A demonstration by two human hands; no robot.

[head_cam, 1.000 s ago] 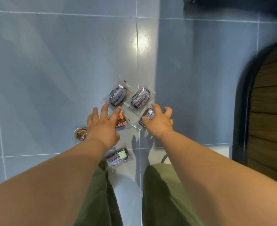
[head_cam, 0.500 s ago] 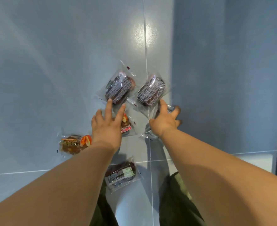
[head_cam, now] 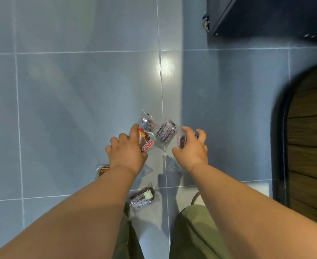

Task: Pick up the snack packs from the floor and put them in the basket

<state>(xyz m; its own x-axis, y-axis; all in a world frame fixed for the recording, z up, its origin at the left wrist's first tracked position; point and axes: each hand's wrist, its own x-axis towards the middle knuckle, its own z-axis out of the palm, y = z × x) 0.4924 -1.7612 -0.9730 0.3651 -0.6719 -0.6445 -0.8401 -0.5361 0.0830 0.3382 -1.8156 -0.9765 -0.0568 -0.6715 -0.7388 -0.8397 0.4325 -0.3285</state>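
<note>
Bare forearms without sleeves, left grip (head_cam: 127, 153), right grip (head_cam: 191, 150), olive-green trousers (head_cam: 195, 232)

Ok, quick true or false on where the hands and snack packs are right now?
1. The right hand grips a pack. True.
2. The left hand is empty. False: it holds a pack with a red label.
3. A pack with a green label lies on the floor between the arms. True.
4. The basket sits beside the packs. False: no basket is in view.
5. All the packs are off the floor. False: several remain, including one by the left wrist.
</note>
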